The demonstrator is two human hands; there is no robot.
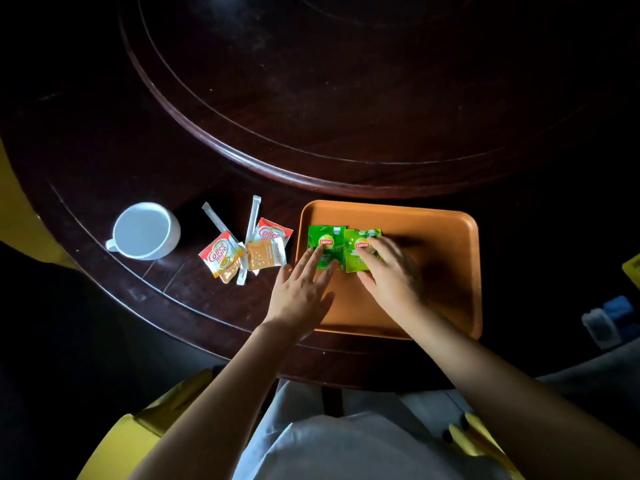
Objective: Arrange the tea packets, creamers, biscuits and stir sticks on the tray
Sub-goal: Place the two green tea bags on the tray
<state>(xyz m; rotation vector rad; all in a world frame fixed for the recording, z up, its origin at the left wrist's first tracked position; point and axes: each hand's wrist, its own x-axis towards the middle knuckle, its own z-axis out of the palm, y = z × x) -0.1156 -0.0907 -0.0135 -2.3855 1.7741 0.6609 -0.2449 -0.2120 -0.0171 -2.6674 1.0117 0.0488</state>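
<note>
Hands (pixel 346 278) flat — two tea packets (pixel 343 247)

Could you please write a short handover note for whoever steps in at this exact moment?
Left hand: open, fingertips resting on the darker green tea packet.
Right hand: open, fingers flat on the lighter green tea packet.
Done: both tea packets lie side by side at the left end of the orange tray.
Left: two creamers, the biscuits and two stir sticks sit in a loose pile on the table, left of the tray. The white cup stands further left.
</note>
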